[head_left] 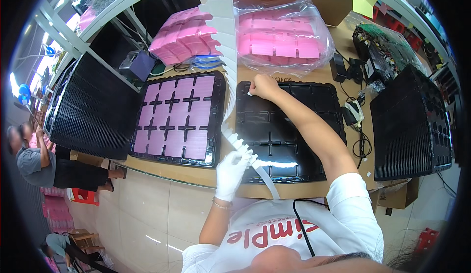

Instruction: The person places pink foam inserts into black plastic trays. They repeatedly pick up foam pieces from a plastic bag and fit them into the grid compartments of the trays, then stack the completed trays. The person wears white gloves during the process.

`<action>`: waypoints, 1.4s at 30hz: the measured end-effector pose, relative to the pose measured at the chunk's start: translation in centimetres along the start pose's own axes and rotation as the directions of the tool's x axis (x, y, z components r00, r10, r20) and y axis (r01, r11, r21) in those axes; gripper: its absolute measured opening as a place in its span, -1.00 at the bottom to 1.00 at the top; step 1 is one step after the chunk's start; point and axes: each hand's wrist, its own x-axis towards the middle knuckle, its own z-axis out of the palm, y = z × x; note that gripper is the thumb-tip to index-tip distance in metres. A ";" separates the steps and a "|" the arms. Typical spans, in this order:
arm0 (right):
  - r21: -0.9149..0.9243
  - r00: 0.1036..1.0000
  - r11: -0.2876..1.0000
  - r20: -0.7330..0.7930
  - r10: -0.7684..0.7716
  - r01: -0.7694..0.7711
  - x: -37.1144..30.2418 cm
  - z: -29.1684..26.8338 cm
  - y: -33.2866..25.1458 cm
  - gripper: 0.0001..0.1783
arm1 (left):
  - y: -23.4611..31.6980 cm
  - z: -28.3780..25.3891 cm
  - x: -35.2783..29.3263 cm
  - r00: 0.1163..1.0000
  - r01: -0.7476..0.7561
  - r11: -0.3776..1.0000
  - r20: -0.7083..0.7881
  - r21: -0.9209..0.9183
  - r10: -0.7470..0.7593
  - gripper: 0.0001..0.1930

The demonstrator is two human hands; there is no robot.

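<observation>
On brown workbench (196, 172) under white shelving, black tray (287, 135), both hands (233, 167) clamped on notched white strip (230, 125).

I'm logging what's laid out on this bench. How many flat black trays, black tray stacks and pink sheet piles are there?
Flat black trays: 2, one filled with pink sheets, one empty
Black tray stacks: 2, left and right
Pink sheet piles: 2, loose and bagged
Total: 6
</observation>
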 end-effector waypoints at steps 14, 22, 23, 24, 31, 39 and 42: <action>0.935 0.928 -0.022 0.350 -0.127 -0.355 -15.5 -1.7 -3.4 -0.81 | 0.8 -1.0 -2.5 0.993 0.083 0.988 -0.075 -0.128 -0.093 -0.82; 0.668 0.993 0.737 -0.112 -0.036 0.102 -26.9 1.8 -9.0 -0.90 | 0.6 -0.2 -4.0 0.997 0.026 0.986 -0.073 -0.167 -0.038 -0.86; 0.645 0.982 0.750 -0.187 -0.028 0.144 -27.2 2.0 -9.1 -0.90 | 0.8 -0.1 -4.1 0.996 0.037 0.985 -0.069 -0.171 -0.050 -0.86; 0.576 0.944 0.761 -0.294 -0.148 0.299 -27.2 2.4 -9.0 -0.91 | 0.9 -0.2 -4.2 0.996 0.049 0.983 -0.066 -0.175 -0.062 -0.85; 0.600 0.967 0.773 -0.006 -0.253 0.206 -23.8 1.3 -8.2 -0.91 | 0.6 -3.7 -4.5 0.978 0.095 0.990 -0.177 -0.102 -0.112 -0.82; 0.275 0.923 0.916 0.168 -0.346 0.293 -20.1 3.6 -7.6 -0.86 | -1.3 -3.3 -4.9 0.987 0.126 0.991 -0.109 0.037 -0.122 -0.81; 0.256 0.924 0.929 0.205 -0.324 0.269 -19.8 3.2 -7.9 -0.85 | -1.3 -3.5 -4.8 0.984 0.160 0.987 -0.083 0.031 -0.157 -0.84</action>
